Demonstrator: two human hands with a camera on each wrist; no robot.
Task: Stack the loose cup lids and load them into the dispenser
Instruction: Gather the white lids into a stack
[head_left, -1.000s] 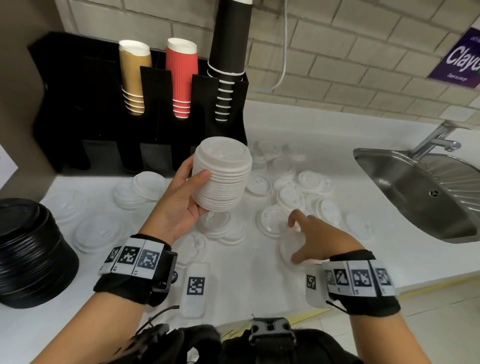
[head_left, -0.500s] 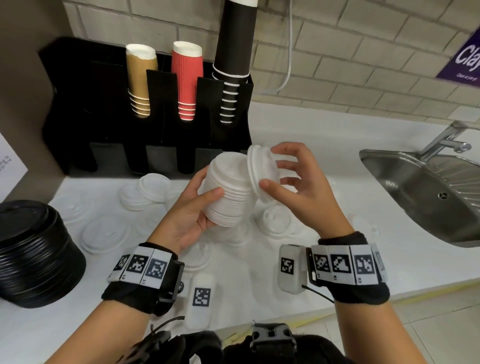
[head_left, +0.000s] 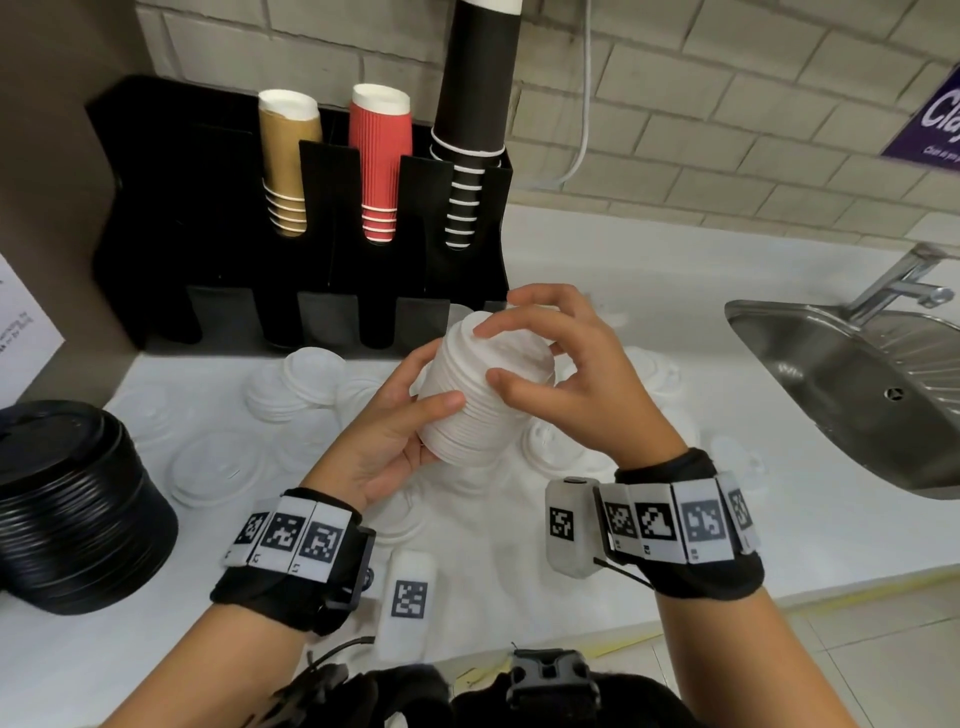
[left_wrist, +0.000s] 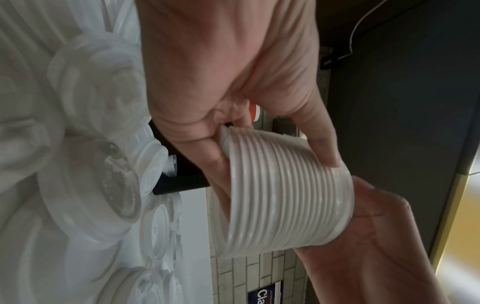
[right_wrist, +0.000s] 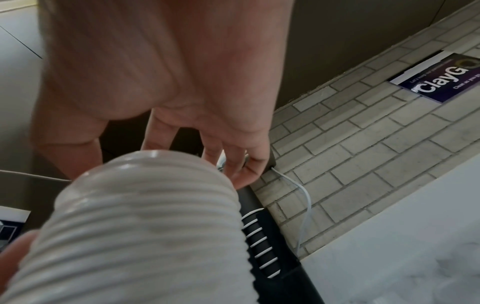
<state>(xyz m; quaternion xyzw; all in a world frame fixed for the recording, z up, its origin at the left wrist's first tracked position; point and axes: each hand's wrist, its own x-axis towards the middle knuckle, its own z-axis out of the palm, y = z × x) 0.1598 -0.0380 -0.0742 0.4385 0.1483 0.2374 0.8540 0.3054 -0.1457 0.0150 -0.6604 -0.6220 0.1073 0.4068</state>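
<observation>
Tabletop (head_left: 649, 291) carries most of what is left to do: loose white lids (head_left: 311, 371) lie scattered under and beyond the fingers, some singly, some in short piles, and clear lids sit further out to the left. The black dispenser (head_left: 208, 208), standing behind the fingers against the brick wall, holds brown, red and black cups in its upper slots, and its lower openings look dark; no lids appear loaded. By my reading the task is at the stacking stage, well short of halfway, with the loading not yet begun.

The lid stack (head_left: 483, 395) is tall and tilted, held in the air above the tabletop between both hands. The left hand (head_left: 384, 441) cradles it from below and the side, fingers and thumb wrapped round its ribbed wall, palm turned up. The right hand (head_left: 566, 384) arches over the upper end, thumb on the side wall and fingertips (head_left: 485, 328) curled onto the top lid, apparently seating it on the stack. Both wrists are raised clear of the tabletop.
</observation>
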